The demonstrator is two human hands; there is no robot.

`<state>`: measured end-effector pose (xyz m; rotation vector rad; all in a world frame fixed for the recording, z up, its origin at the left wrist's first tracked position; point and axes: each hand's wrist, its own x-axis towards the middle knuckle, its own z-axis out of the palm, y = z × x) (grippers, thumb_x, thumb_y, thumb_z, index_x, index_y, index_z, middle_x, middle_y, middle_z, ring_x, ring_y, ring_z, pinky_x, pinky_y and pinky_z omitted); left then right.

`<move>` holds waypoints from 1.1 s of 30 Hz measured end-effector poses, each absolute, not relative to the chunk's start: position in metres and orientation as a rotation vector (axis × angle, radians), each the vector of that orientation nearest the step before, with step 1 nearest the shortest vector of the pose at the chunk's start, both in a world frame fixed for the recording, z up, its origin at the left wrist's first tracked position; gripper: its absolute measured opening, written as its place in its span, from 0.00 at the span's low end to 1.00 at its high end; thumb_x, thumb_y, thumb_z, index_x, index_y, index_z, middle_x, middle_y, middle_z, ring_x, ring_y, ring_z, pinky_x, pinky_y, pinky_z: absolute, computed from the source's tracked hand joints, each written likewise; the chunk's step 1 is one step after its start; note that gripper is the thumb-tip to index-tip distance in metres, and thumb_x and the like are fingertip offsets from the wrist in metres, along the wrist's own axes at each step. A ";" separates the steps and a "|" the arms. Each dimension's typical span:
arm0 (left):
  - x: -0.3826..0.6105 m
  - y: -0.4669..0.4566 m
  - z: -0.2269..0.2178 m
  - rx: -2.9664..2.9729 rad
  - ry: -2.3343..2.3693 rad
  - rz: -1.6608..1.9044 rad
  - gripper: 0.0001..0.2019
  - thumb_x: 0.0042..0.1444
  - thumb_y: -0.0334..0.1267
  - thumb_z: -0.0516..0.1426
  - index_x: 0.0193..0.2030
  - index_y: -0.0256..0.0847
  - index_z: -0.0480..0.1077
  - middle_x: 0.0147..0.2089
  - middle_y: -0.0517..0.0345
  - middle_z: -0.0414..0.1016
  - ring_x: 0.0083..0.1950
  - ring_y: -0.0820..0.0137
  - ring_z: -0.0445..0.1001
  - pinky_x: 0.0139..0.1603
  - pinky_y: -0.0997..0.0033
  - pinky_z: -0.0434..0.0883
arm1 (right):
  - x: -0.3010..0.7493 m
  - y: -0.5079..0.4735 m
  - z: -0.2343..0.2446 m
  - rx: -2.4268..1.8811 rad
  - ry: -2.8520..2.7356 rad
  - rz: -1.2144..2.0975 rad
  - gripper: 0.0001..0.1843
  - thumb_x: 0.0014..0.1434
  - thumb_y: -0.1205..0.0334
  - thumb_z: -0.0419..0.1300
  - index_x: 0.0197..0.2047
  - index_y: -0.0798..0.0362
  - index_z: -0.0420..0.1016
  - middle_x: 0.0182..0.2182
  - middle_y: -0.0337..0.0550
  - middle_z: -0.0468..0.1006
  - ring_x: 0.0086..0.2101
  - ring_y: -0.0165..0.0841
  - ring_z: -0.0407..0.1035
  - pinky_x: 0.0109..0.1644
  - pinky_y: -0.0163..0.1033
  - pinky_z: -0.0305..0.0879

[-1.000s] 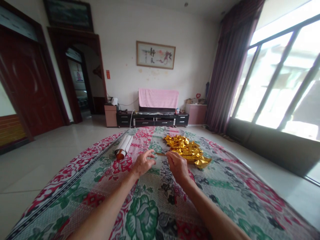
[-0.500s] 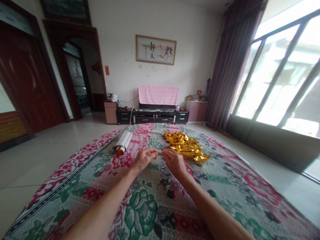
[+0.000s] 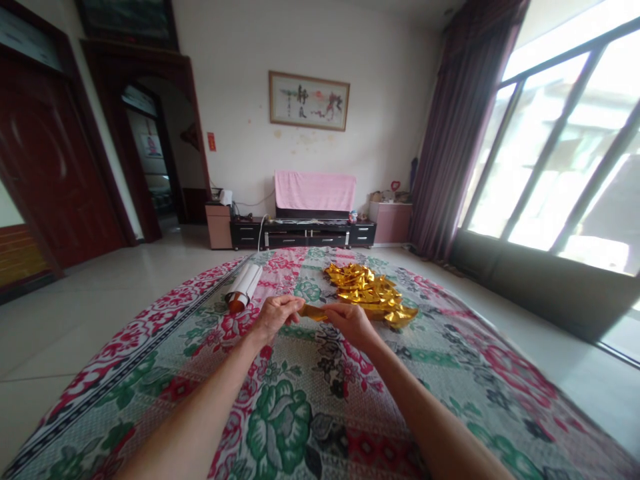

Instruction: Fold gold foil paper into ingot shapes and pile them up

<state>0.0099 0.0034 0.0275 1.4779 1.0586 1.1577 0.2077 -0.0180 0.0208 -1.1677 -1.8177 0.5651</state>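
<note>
A small piece of gold foil paper (image 3: 314, 313) stretches between my two hands above the cloth. My left hand (image 3: 276, 319) pinches its left end, fingers closed. At the other end my right hand (image 3: 351, 323) is closed on it too, thumb and fingers together. Just beyond my right hand lies a pile of folded gold foil shapes (image 3: 367, 287), pointed at their ends and overlapping. To the left of my left hand rests a white roll (image 3: 245, 283) with an orange-brown end towards me.
A flowered cloth (image 3: 280, 427) in red, green and grey covers the rounded surface under my hands. Beyond it stands a low black cabinet (image 3: 305, 235), with a pink cloth (image 3: 315, 191) draped over something on top. Windows and a purple curtain (image 3: 445, 140) are at the right.
My hands have moved apart, the left one leftward, and more of the gold foil paper shows between them. The pile and the roll stay in place on the cloth.
</note>
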 end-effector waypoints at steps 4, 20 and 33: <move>0.010 -0.002 0.034 1.424 1.022 1.121 0.19 0.44 0.47 0.59 0.37 0.33 0.73 0.26 0.54 0.75 0.25 0.72 0.73 0.21 0.80 0.63 | 0.210 -0.019 0.019 -1.105 -1.828 0.691 0.16 0.55 0.61 0.51 0.40 0.55 0.77 0.26 0.39 0.76 0.26 0.28 0.68 0.29 0.31 0.63; 0.018 -0.001 0.029 1.600 0.909 1.174 0.12 0.48 0.40 0.56 0.37 0.35 0.73 0.33 0.53 0.77 0.36 0.69 0.75 0.32 0.75 0.68 | 0.202 -0.026 0.027 -1.090 -1.413 1.070 0.17 0.48 0.53 0.59 0.37 0.57 0.75 0.28 0.43 0.77 0.29 0.32 0.72 0.29 0.33 0.66; 0.023 0.003 0.025 1.722 0.993 1.171 0.15 0.46 0.35 0.55 0.40 0.33 0.73 0.27 0.59 0.73 0.27 0.76 0.67 0.30 0.76 0.64 | 0.203 -0.019 0.019 -1.117 -1.316 1.106 0.20 0.43 0.59 0.60 0.40 0.59 0.76 0.27 0.43 0.77 0.26 0.29 0.68 0.31 0.33 0.61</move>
